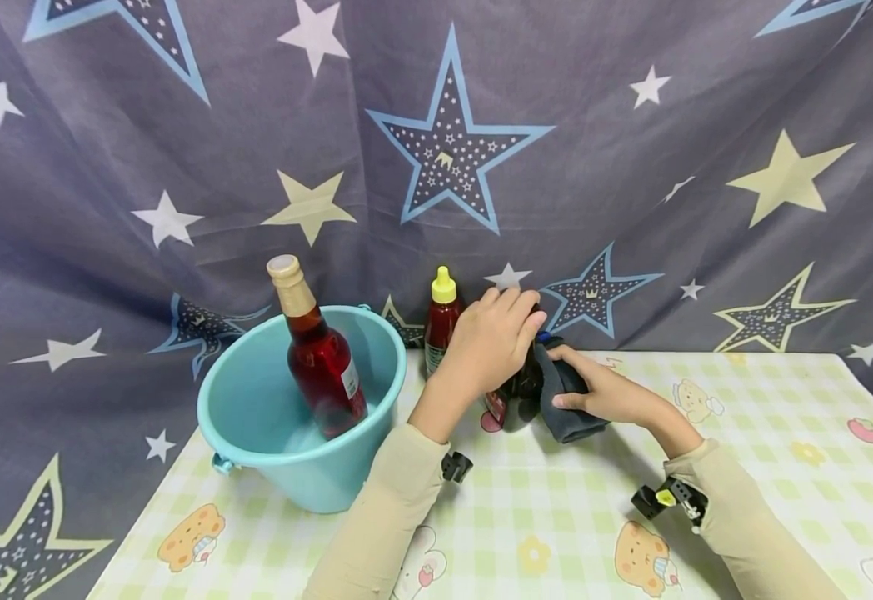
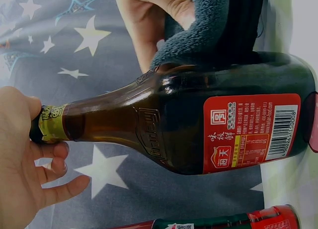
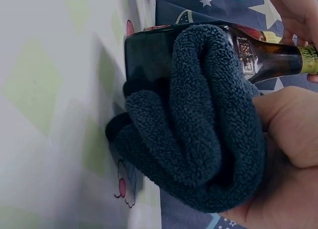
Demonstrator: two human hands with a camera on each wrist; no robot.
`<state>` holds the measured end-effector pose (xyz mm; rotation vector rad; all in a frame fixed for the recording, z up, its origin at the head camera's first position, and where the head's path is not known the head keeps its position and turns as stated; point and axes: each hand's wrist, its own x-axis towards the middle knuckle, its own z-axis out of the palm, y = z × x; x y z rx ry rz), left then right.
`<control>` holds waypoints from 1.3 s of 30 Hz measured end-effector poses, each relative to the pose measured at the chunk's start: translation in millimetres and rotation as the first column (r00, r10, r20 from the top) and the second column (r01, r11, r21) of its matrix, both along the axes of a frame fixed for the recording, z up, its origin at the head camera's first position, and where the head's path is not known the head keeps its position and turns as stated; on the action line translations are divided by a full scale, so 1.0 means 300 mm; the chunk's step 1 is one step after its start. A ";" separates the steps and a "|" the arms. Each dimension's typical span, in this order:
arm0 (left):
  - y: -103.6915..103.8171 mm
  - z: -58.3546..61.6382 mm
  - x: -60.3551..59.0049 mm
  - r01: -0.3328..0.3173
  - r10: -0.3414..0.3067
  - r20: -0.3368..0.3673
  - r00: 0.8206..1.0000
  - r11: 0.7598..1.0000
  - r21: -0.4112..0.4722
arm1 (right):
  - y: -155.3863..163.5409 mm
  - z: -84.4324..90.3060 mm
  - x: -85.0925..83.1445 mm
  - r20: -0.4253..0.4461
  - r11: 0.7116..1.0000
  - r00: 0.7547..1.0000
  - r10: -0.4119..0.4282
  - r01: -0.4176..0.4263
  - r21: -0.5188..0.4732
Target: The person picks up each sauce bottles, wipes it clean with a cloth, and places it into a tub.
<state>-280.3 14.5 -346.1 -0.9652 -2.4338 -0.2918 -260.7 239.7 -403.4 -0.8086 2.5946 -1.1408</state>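
My left hand (image 1: pixel 491 342) pinches the yellow-and-black cap end of a dark brown glass soy sauce bottle (image 2: pixel 114 114). That bottle has a red label with a barcode and stands on the table, mostly hidden behind the hand in the head view. In my right hand (image 1: pixel 609 390) is a folded dark grey-blue towel (image 3: pixel 208 114), gripped between thumb and fingers. The towel lies against the side of the soy sauce bottle. Just left of it stands a red sauce bottle (image 1: pixel 442 321) with a yellow pointed cap.
A light blue bucket (image 1: pixel 331 479) stands on the left of the table. Inside it leans a bottle of red liquid (image 1: pixel 324 367) with a gold neck. A checked tablecloth (image 1: pixel 534 508) covers the table, and a starry curtain (image 1: pixel 594 167) hangs close behind.
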 end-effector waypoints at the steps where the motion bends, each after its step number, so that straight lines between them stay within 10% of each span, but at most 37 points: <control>1: -0.001 -0.001 0.001 0.000 0.000 -0.001 1.000 1.000 -0.001 | 0.000 -0.003 -0.001 0.000 1.000 1.000 0.002 -0.002 0.007; 13: 0.002 0.001 -0.001 0.013 -0.013 -0.010 1.000 1.000 0.005 | -0.009 -0.025 -0.006 -0.072 0.987 0.996 0.054 -0.042 0.155; 39: 0.001 0.009 0.001 -0.005 0.005 0.029 1.000 1.000 -0.011 | -0.046 -0.031 -0.001 -0.070 0.939 0.990 -0.121 0.137 0.316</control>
